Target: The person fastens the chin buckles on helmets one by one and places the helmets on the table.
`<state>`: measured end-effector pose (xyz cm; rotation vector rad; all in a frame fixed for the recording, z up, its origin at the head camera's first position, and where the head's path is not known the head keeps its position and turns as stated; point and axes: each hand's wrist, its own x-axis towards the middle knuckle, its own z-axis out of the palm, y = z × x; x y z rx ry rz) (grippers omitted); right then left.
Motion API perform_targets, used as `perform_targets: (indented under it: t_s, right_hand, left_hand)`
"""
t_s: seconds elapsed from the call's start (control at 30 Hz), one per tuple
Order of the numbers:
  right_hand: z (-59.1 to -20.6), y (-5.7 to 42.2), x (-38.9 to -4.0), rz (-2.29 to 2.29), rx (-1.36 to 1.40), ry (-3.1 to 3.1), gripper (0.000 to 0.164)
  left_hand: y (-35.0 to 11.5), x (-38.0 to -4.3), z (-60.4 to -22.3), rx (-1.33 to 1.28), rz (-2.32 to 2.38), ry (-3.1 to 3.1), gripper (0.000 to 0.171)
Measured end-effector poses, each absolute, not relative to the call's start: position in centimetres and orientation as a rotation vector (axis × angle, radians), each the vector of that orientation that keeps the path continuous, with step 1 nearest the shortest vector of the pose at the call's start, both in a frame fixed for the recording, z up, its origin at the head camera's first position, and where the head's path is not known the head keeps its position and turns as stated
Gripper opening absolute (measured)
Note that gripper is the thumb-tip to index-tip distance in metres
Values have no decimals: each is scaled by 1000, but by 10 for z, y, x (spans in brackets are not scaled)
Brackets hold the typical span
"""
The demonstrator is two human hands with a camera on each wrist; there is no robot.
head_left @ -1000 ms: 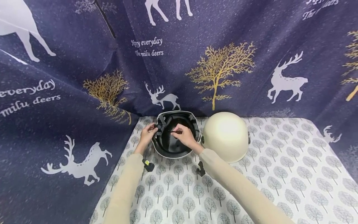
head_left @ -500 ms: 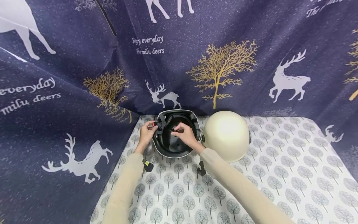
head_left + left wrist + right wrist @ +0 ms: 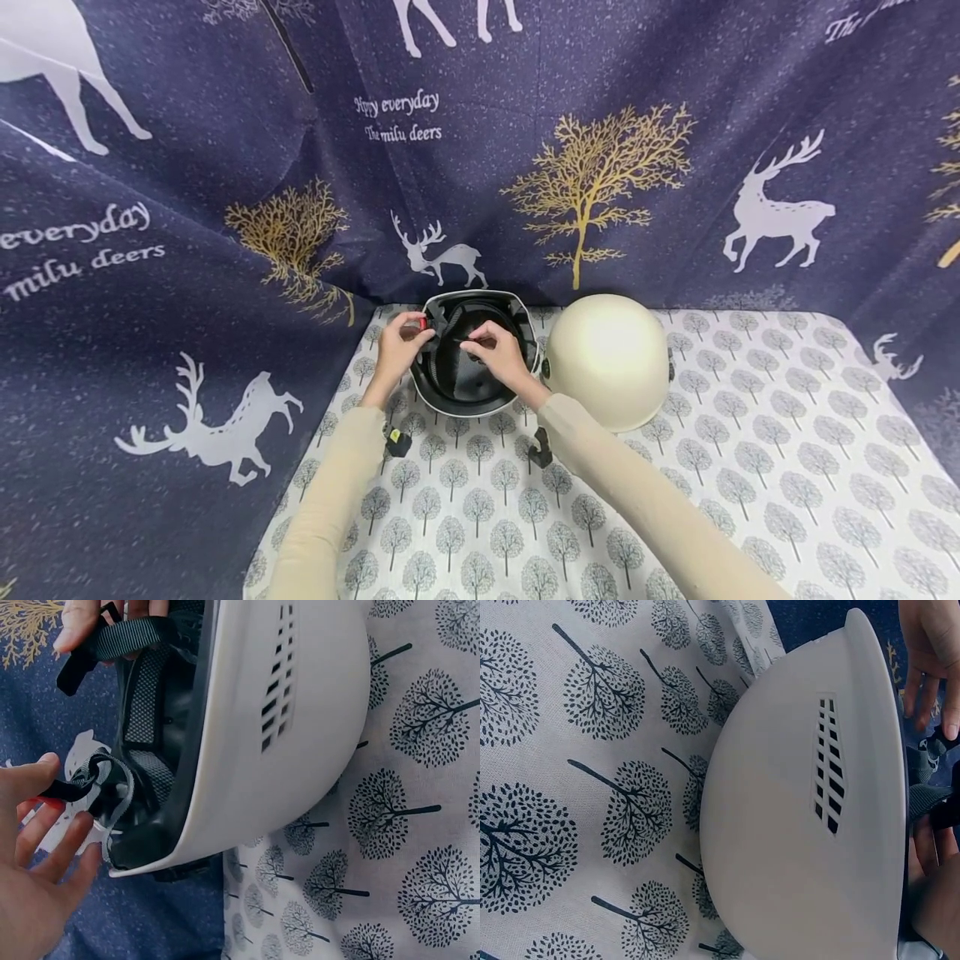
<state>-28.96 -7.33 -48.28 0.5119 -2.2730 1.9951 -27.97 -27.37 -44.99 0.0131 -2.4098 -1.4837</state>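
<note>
An off-white helmet (image 3: pixel 300 712) lies upside down, its black padded inside (image 3: pixel 471 379) facing up. At its left rim my left hand (image 3: pixel 396 348) pinches the end of a chin strap (image 3: pixel 124 784), where a red buckle part (image 3: pixel 423 324) shows between thumb and fingers. Over the helmet's opening my right hand (image 3: pixel 498 352) pinches a black buckle end (image 3: pixel 73 671) on the other strap (image 3: pixel 135 637), thumb and index finger together. The two strap ends are apart. In the right wrist view both hands are partly cut off at the right edge.
A second off-white helmet (image 3: pixel 607 362), dome up, stands right beside the first one. Both are on a tree-patterned cloth (image 3: pixel 480 508) at the back of the table. A dark blue deer-print curtain (image 3: pixel 465 192) hangs close behind and to the left.
My left hand has shifted slightly up and right with its strap end, and the red buckle part has come into sight. The right hand stays over the opening, its pinch slightly changed.
</note>
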Motion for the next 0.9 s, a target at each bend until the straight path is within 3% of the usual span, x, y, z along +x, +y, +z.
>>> perform_targets:
  t_s: [0.63,0.9]
  right_hand:
    - [-473,-67,-294,1901,424,-2298,22]
    - [-475,-63,-294,1892,548,-2274,24]
  left_hand:
    - [-263,-276,-443,-141,-1345,-2343,35]
    - [-260,-278,-442,-158,-1324,-2331,34]
